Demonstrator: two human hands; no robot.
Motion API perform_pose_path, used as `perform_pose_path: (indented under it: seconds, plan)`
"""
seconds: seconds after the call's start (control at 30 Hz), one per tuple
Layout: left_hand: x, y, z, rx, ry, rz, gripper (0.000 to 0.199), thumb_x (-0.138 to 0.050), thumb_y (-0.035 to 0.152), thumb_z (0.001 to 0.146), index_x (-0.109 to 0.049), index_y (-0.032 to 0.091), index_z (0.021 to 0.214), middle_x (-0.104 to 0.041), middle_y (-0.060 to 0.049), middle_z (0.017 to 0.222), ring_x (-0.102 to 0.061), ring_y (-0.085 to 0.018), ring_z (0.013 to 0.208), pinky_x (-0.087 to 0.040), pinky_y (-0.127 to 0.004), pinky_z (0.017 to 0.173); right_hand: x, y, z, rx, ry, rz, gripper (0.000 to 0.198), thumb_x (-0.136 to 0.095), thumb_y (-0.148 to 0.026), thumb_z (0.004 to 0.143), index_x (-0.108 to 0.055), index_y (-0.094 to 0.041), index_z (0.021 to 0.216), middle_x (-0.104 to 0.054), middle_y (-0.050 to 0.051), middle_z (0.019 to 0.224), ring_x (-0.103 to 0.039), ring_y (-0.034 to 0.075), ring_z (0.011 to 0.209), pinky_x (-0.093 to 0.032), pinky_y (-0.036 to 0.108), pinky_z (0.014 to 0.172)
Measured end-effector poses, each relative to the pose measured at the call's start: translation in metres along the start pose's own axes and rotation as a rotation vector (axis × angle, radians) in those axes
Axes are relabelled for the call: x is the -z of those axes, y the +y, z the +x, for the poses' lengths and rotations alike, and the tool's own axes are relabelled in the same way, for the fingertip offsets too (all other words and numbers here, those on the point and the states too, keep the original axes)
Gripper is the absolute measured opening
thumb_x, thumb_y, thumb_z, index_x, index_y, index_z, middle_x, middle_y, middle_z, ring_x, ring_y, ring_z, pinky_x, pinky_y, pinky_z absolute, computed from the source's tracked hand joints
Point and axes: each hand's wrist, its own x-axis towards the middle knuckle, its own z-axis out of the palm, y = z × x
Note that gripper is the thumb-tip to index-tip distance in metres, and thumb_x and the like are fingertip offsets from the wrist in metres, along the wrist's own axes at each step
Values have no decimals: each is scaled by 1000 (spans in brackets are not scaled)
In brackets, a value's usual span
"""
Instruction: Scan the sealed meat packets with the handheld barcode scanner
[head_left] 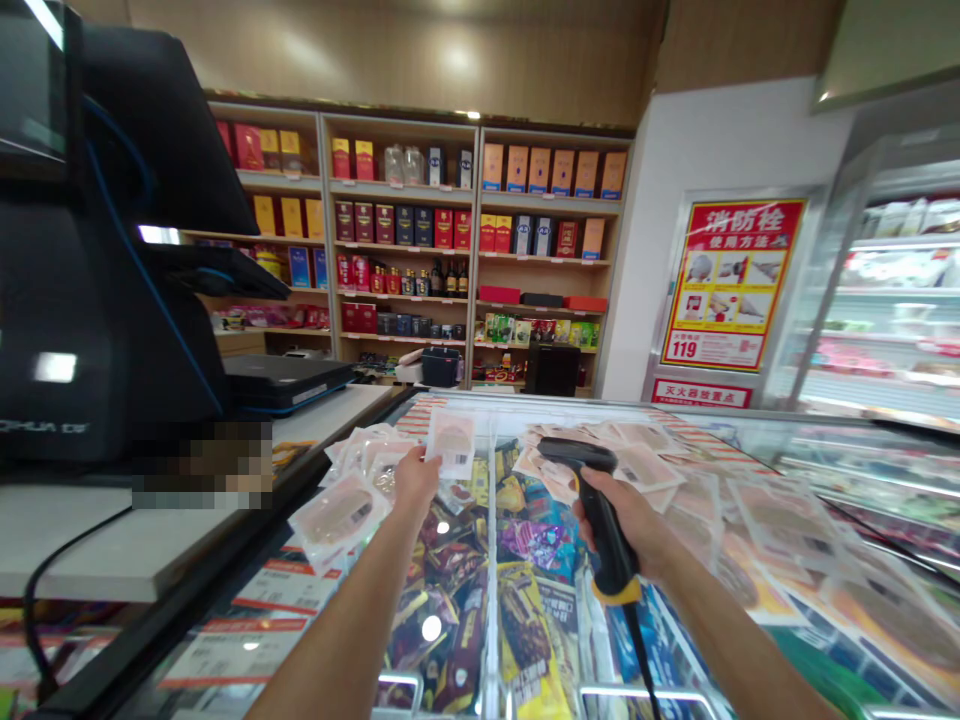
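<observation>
My left hand [417,482] pinches the edge of a flat, clear-and-white packet [452,443] and holds it up over the freezer. In my right hand [627,520] is a black handheld barcode scanner [606,515] with a yellow base, its cable running down toward me and its head pointing left toward the packet. Under and beside my left hand lies a pile of similar flat packets [341,513] on the freezer's glass top. More of these packets [787,515] are spread on the right side, behind and beyond my right hand.
Bagged ice creams [536,640] fill the chest freezer below my hands, split by a white divider [492,580]. A black checkout terminal [97,300] stands on the white counter [180,530] at left. Shelves [405,243] of boxed bottles line the back wall; a refrigerated display [892,300] stands at right.
</observation>
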Motion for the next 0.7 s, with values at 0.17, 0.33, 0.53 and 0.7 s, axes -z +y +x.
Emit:
perform_pose_path:
  seconds: [0.17,0.33,0.53,0.7]
  plan:
    - [25,1,5,-32,100,214,27,-44,23,66,-59,16,86,-64,-11,86,-57,-25,82,-42,-31,63,12,-5,7,30,116,-5,28,-50,-43,66,-48,-15,65,-54,0,47,-47,9,34,-38,21,30]
    - [51,-3,10,-10,168,366,31,-40,27,68,-56,16,92,-61,-14,91,-56,-28,85,-42,-35,64,27,-10,10,22,218,29,25,-53,-40,65,-48,-16,67,-52,-1,45,-46,9,34,-38,21,30]
    - [73,-7,14,30,230,493,36,-38,30,70,-52,15,99,-60,-16,94,-55,-30,87,-42,-37,65,45,-8,15,48,260,36,23,-51,-40,66,-47,-17,68,-51,-2,42,-47,10,34,-38,21,32]
    - [71,-10,7,-39,283,578,46,-39,25,69,-41,8,112,-49,-20,108,-47,-30,98,-39,-39,75,41,-10,13,23,272,33,21,-52,-36,66,-48,-16,73,-52,-2,43,-48,10,35,-38,21,30]
